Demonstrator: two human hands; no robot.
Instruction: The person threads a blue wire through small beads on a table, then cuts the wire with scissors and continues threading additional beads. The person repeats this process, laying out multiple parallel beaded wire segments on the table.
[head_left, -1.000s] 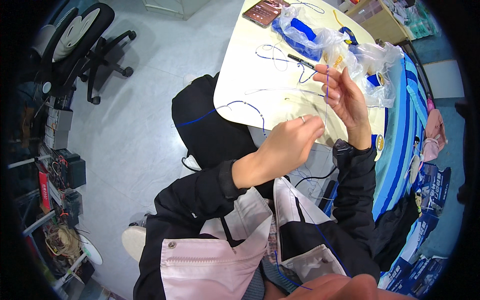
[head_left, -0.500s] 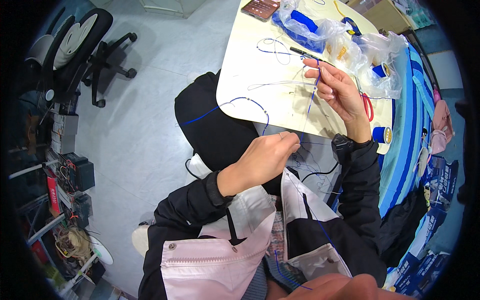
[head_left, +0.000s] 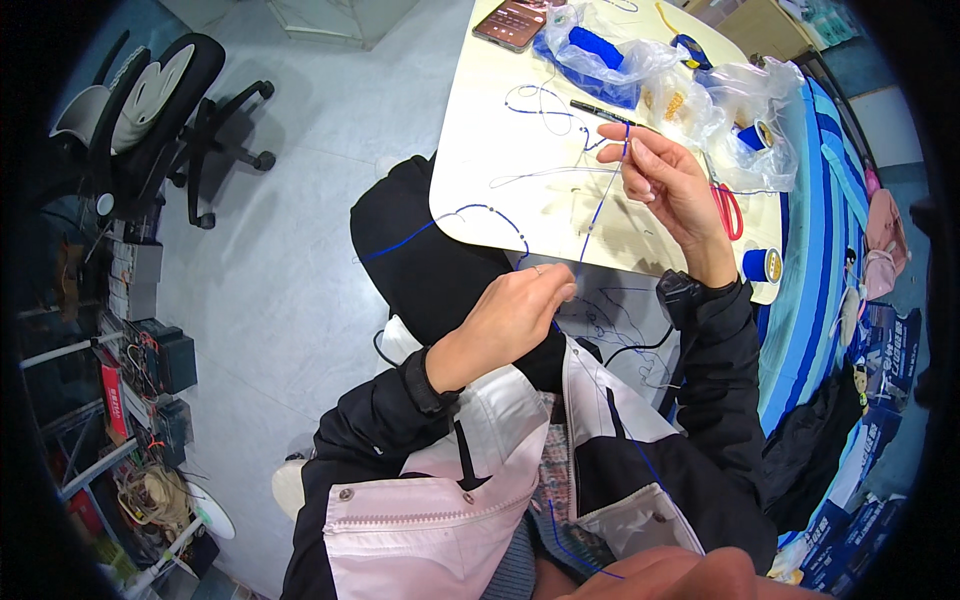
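A thin blue beaded cord runs taut and slanted between my two hands. My left hand, in front of the table's near edge, pinches its lower end with fingers closed. My right hand is raised over the table; thumb and forefinger grip the upper end, and the other fingers are loosely curled. From beside my left hand, another stretch of beaded cord arches over the table corner and onto my dark-clothed knee. Looser cord loops lie on the tabletop beyond.
The cream table carries a phone, black marker, clear plastic bags, red-handled scissors and a blue thread spool. Tangled thread hangs below its near edge. An office chair stands at left.
My left hand has moved a little to the left, drawing the held cord to a steeper slant. My right hand keeps its pinch at nearly the same spot.
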